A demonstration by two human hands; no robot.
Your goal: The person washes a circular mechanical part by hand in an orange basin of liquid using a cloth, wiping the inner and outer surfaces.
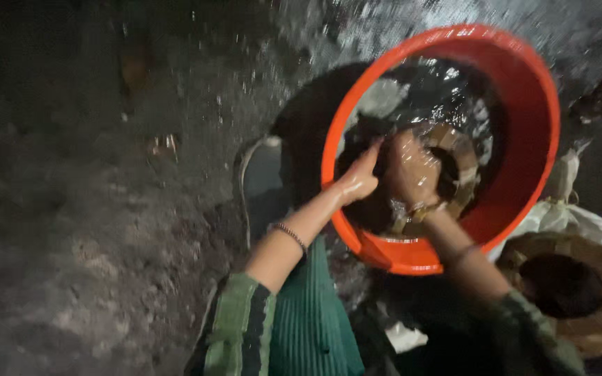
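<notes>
**Both hands working inside the tilted orange tub**

The orange tub (524, 90) is lying tipped toward the person, its mouth facing the camera, with water glinting inside. A brown ring-shaped object (458, 163) is sitting low in the tub, just right of centre and directly beyond the right hand (409, 174). That hand is the nearer of the two and is pressing flat against the ring's left side, fingers spread rather than clenched; whether they are wrapping the edge cannot be told through the wet glare. The left hand (358, 179) is resting at the tub's near-left rim, loosely curled, one finger pointing up and inward, gripping nothing visible. A similar brown ring (566, 278) is lying outside, lower right, beside white sacking (580, 219).
</notes>
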